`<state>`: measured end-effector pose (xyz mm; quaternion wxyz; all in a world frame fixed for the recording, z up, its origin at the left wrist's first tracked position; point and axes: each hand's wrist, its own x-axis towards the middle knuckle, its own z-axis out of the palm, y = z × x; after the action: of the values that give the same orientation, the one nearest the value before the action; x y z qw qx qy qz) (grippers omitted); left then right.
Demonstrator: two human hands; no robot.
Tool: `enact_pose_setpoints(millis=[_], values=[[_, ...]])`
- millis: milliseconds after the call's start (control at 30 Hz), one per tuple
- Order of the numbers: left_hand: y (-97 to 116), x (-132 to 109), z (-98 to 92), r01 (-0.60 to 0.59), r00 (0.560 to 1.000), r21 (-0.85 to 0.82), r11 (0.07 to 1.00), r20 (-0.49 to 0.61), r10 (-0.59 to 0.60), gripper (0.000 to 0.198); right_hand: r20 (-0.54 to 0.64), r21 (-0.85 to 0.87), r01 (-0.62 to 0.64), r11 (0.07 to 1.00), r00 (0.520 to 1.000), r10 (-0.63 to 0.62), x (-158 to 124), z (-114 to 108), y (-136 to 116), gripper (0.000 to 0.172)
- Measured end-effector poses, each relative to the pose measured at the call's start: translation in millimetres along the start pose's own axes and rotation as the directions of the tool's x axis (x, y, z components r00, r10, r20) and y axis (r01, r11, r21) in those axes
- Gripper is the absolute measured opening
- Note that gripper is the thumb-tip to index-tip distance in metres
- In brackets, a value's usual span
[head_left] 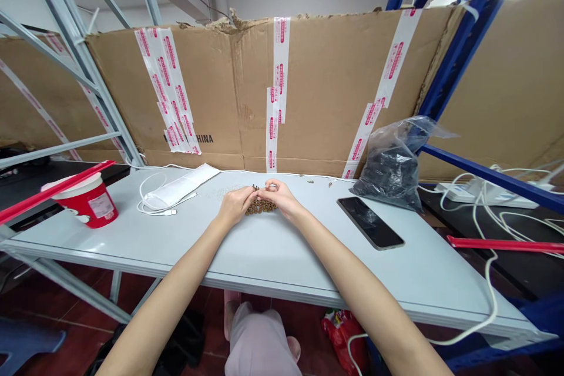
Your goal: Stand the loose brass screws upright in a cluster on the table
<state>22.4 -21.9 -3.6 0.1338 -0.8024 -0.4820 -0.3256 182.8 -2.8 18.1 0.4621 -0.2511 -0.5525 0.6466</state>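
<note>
At the middle of the grey tabletop, my left hand and my right hand almost meet over a pile of small brass-coloured pieces that look like screws. The left fingers are closed, with a few small dark screws showing at their tips. My right thumb and index finger are pinched together close to the left fingertips; anything between them is too small to make out. Tiny pale, see-through bits lie scattered left of my left hand.
A black phone and a plastic bag of dark pieces are on the right. Left stand a red cup and a white cable by a white sleeve-like packet. A taped cardboard wall closes the back.
</note>
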Motion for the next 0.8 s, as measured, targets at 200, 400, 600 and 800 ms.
enact_pose_setpoints(millis=[200,400,600,800], values=[[0.6,1.1,3.0,0.112,0.994,-0.086,0.990,-0.006,-0.113,0.039,0.007,-0.185,0.160,0.970,0.987,-0.161,2.5,3.6,4.9,0.033],[3.4,2.9,3.4,0.159,0.987,-0.212,0.964,-0.001,-0.163,0.040,0.122,-0.639,0.429,0.638,0.876,-0.467,-11.0,12.2,-4.7,0.007],[3.4,0.6,1.6,0.157,0.988,-0.251,0.955,0.045,-0.150,0.029,0.126,-0.639,0.452,0.622,0.859,-0.496,-9.5,7.0,-2.2,0.005],[-2.3,-0.8,6.9,0.144,0.987,-0.147,0.979,0.096,-0.130,0.031,0.045,-0.569,0.367,0.736,0.908,-0.417,-2.7,1.0,5.4,0.007]])
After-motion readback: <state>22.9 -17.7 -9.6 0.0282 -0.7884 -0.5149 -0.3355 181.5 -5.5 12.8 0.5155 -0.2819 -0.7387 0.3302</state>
